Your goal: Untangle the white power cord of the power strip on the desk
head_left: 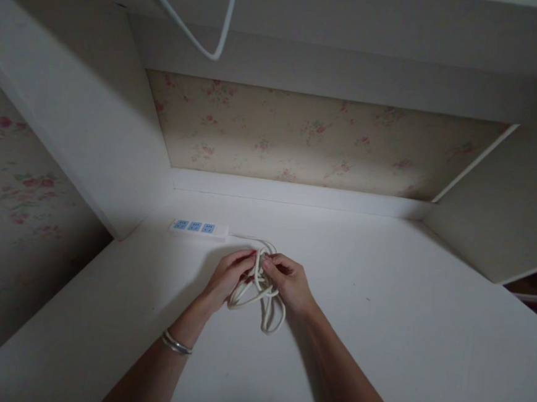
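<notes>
I look down on a white worktop point(381, 309) set in a pale alcove, in dim light. At the far left a wall with faded pink flower wallpaper point(13, 193) runs away from me, and beside it a plain white side panel point(83, 124) slants in toward the back corner.

Moving right, a white power strip point(198, 228) lies flat on the worktop near that corner, with three blue sockets facing up. Its cream cable point(261, 293) leaves the strip's right end and runs to a loose bundle of loops just in front of it.

My left hand point(227, 278) comes in from the lower left, a thin silver bangle point(176, 343) on the wrist. Its fingers are curled closed on the left side of the bundle, pinching the loops near the top. My right hand point(290, 282) meets it from the other side, fingers also closed on the cable, so both hands grip the same bundle with fingertips almost touching. A few loops hang below the hands and rest on the worktop.

I see no box, tray or other container anywhere on the surface.

Behind the hands a low white ledge point(297, 194) runs along the back, and above it a panel of the same flowered paper. At the right a second white panel point(505, 207) closes the alcove. Overhead, a thin white rail point(215, 51) curves down from the top edge
</notes>
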`<control>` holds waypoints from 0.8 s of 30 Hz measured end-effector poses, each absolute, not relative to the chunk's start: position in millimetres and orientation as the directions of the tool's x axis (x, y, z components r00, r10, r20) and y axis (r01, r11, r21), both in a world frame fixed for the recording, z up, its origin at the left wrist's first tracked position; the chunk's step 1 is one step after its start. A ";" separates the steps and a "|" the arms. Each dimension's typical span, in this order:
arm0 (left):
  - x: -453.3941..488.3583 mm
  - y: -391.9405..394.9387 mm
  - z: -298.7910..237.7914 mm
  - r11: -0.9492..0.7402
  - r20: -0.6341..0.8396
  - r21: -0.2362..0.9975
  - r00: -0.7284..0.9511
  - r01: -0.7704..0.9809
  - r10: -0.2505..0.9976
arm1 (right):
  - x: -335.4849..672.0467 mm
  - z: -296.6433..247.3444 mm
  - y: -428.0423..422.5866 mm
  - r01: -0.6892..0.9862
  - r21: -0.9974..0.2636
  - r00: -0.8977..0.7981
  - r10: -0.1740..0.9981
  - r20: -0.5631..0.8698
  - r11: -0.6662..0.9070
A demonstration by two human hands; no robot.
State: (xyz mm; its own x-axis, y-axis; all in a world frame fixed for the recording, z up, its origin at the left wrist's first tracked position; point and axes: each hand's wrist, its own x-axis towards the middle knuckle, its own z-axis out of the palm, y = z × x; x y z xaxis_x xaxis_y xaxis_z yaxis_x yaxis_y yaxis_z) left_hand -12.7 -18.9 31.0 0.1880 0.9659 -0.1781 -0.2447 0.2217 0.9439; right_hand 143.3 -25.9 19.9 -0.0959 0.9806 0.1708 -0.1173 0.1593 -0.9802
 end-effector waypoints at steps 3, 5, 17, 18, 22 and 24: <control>-13.0 -18.3 29.5 0.210 -0.169 0.951 0.191 -0.225 0.967 | 144.8 24.9 -28.3 -0.049 -0.970 -0.127 0.962 0.243 0.239; -12.7 -17.5 28.7 0.211 -0.172 0.953 0.188 -0.216 0.967 | 145.1 28.4 -30.5 -0.043 -0.954 -0.161 0.940 0.300 0.297; -15.7 -16.3 37.7 0.142 -0.147 0.958 -0.002 -0.248 0.989 | 144.8 26.9 -30.7 0.259 -0.899 -0.018 0.932 0.362 0.354; -17.9 -14.8 37.8 0.148 -0.159 0.937 -0.010 -0.317 0.987 | 145.2 25.0 -29.3 0.248 -0.918 0.044 0.943 0.331 0.311; -24.7 -11.4 42.7 0.195 -0.213 0.778 0.041 -0.598 0.976 | 146.9 19.2 -22.1 0.111 -0.984 0.204 0.965 0.163 0.143; -26.1 -11.3 46.1 0.221 -0.244 0.700 0.064 -0.679 0.968 | 148.8 17.9 -17.9 -0.031 -0.995 0.222 0.971 0.086 0.096</control>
